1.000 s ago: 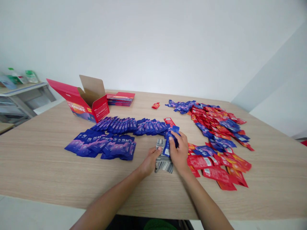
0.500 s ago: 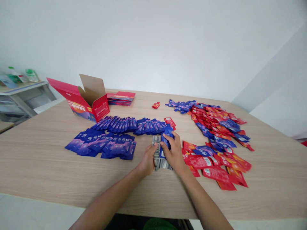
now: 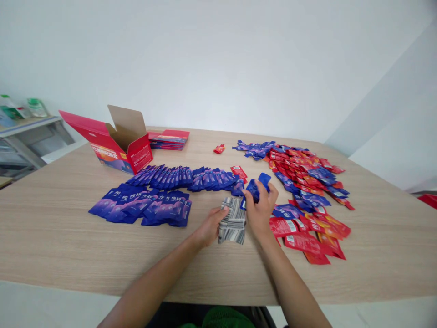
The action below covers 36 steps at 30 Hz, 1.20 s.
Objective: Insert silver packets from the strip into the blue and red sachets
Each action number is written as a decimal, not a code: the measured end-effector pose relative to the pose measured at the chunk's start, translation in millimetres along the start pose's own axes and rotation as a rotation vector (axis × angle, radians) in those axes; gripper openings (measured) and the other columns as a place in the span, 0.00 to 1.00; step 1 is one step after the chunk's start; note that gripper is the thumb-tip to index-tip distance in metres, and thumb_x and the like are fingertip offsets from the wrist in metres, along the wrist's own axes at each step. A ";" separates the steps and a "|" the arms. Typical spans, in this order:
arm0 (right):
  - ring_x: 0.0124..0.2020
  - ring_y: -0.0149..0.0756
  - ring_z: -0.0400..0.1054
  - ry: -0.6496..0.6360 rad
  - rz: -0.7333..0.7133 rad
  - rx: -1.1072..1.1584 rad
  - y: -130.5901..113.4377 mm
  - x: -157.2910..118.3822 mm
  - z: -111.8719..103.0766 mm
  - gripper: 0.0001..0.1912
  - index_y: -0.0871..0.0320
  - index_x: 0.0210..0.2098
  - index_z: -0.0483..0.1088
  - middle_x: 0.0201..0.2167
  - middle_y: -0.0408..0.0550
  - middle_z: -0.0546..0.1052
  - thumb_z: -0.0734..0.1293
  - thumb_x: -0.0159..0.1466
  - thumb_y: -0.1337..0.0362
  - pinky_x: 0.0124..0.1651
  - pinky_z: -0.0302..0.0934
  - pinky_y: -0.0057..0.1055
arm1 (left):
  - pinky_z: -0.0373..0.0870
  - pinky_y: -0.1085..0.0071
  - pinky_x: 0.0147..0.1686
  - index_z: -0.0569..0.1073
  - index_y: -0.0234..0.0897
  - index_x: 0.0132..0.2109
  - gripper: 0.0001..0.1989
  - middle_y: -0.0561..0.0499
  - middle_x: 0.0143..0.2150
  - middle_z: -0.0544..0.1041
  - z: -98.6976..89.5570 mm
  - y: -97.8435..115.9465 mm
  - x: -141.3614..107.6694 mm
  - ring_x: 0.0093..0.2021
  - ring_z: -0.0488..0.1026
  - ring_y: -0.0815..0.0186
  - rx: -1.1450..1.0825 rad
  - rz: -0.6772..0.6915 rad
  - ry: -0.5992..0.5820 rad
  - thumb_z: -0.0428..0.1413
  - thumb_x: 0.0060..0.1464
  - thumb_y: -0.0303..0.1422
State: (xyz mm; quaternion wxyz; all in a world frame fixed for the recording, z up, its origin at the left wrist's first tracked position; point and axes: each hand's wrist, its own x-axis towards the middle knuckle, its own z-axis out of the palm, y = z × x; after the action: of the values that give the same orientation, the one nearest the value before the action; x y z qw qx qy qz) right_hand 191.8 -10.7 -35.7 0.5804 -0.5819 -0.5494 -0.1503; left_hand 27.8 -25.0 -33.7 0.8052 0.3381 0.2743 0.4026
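My left hand [image 3: 210, 226] grips the left edge of a grey-and-white striped piece [image 3: 232, 222] at the table's centre, thumb on top. Just to its right, my right hand [image 3: 261, 207] pinches a blue sachet [image 3: 253, 189], apart from the striped piece. Left of my hands, blue sachets lie in an overlapping row [image 3: 174, 177], with a fanned group of larger-looking ones [image 3: 139, 205] nearer me. Red and blue sachets [image 3: 307, 237] lie close to the right of my right hand.
An open red box [image 3: 119, 148] stands at the back left beside stacked flat red cartons [image 3: 169, 139]. A mixed heap of sachets [image 3: 300, 171] spreads over the right side. One small red sachet [image 3: 219, 149] lies at the back. Bottles stand on a side shelf [image 3: 30, 123].
My right hand has moved right and slightly up with the blue sachet, off the striped piece, uncovering more of it. My left hand still holds the striped piece. The view has shifted slightly.
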 end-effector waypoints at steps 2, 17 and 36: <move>0.57 0.47 0.65 0.062 0.222 0.149 7.4 7.0 0.3 0.27 0.58 0.56 0.70 0.55 0.58 0.69 0.70 0.64 0.49 0.62 0.60 0.50 | 0.72 0.66 0.34 0.78 0.32 0.33 0.26 0.41 0.33 0.82 2.0 3.2 -2.8 0.35 0.80 0.54 -0.015 -0.022 0.035 0.69 0.38 0.52; 0.36 0.37 0.72 -0.301 0.781 0.793 -13.1 -11.0 16.7 0.29 0.57 0.50 0.76 0.38 0.47 0.80 0.77 0.53 0.51 0.40 0.69 0.33 | 0.76 0.60 0.46 0.78 0.32 0.41 0.16 0.43 0.33 0.83 0.7 16.5 4.4 0.40 0.82 0.54 -0.233 -0.106 0.147 0.62 0.53 0.41; 0.49 0.47 0.69 -0.454 -0.046 0.154 -33.2 -32.4 8.5 0.26 0.59 0.54 0.70 0.47 0.57 0.73 0.70 0.64 0.48 0.53 0.67 0.46 | 0.76 0.63 0.46 0.77 0.31 0.44 0.14 0.43 0.39 0.83 -4.0 16.9 3.5 0.42 0.81 0.56 -0.313 0.027 0.203 0.62 0.53 0.35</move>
State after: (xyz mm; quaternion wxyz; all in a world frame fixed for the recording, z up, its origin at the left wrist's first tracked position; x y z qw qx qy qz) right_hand 149.5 -27.8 -47.5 0.4811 -0.5419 -0.6890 0.0137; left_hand 19.0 -13.3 -23.8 0.8107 0.1701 0.2839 0.4830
